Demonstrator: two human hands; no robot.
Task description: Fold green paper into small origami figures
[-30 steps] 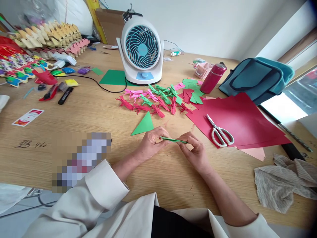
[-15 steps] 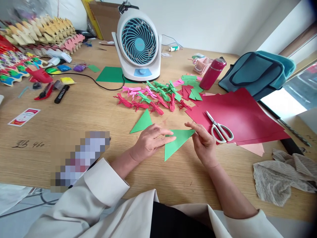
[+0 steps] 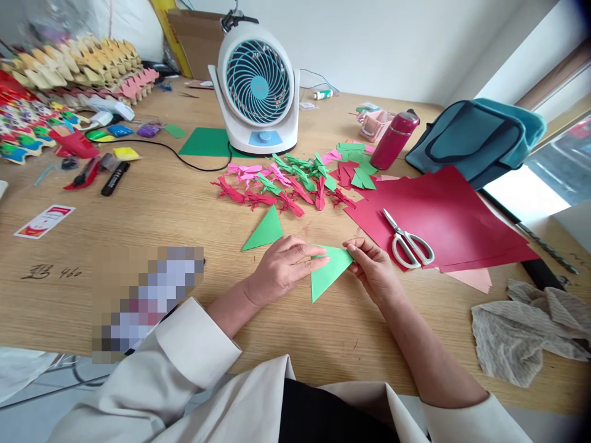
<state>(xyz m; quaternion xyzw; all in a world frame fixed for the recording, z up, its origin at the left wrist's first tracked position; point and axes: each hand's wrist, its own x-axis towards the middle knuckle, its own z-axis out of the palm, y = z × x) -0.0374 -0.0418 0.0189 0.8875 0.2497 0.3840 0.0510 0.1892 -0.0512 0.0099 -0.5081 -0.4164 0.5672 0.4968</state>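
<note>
A light green folded paper triangle [image 3: 327, 274] lies between my hands, one point toward me. My left hand [image 3: 287, 266] rests its fingertips on the triangle's upper left part. The right corner is pinched between thumb and fingers of my right hand [image 3: 369, 266]. Another green paper triangle [image 3: 265, 230] lies flat just beyond my left hand. Farther back is a group of small folded paper pieces [image 3: 289, 183] in red, green and pink. White-handled scissors [image 3: 410, 246] rest on the red paper sheets [image 3: 443, 215] to the right of my right hand.
A white fan [image 3: 261, 89] stands at the back. A red bottle [image 3: 394, 140] and a teal bag [image 3: 475, 138] are at the back right. A crumpled cloth [image 3: 512, 332] lies at the right. A marker [image 3: 115, 178] and a blurred object [image 3: 154, 301] are on the left.
My right hand has turned, and its thumb and fingers have closed on the right corner of the green triangle. My left hand has stayed nearly in place on the paper.
</note>
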